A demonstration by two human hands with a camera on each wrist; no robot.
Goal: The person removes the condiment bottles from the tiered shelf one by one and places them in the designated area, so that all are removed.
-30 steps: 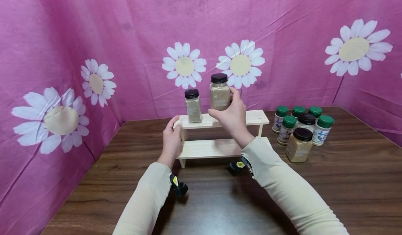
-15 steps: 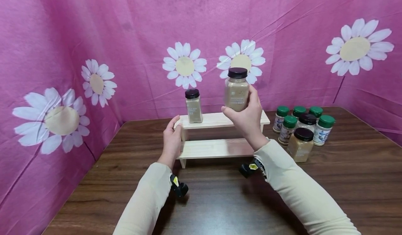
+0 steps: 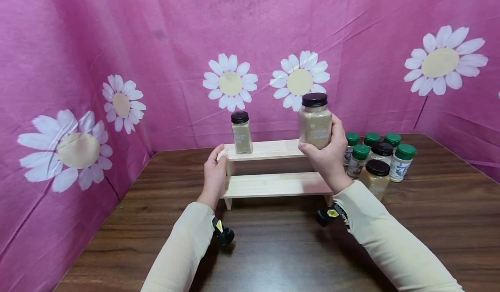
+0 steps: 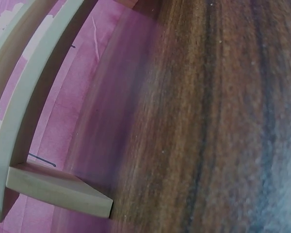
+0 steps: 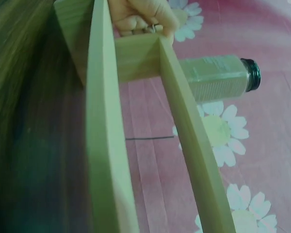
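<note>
My right hand [image 3: 328,157] grips a large spice jar [image 3: 315,129] with a black lid and tan powder, fingers behind it and thumb in front. That jar is upright over the right end of the upper shelf of a two-tier wooden rack [image 3: 273,184]; I cannot tell if it touches the shelf. At the upper shelf's left end, my left hand [image 3: 214,177] holds the rack, its fingers curled at the corner in the right wrist view. A slimmer black-lidded spice jar [image 3: 242,138] stands near that end. The left wrist view shows the rack's edges [image 4: 43,82].
At the right of the wooden table [image 3: 265,248], several green-lidded shakers [image 3: 401,168] stand grouped with a black-lidded jar [image 3: 376,179] in front and another black-lidded jar [image 3: 382,151] behind it. A pink flowered cloth [image 3: 172,66] hangs behind the table.
My right hand has carried the large jar rightward along the upper shelf, rising first and then coming down a little. The left hand and the slimmer jar have stayed in place.
</note>
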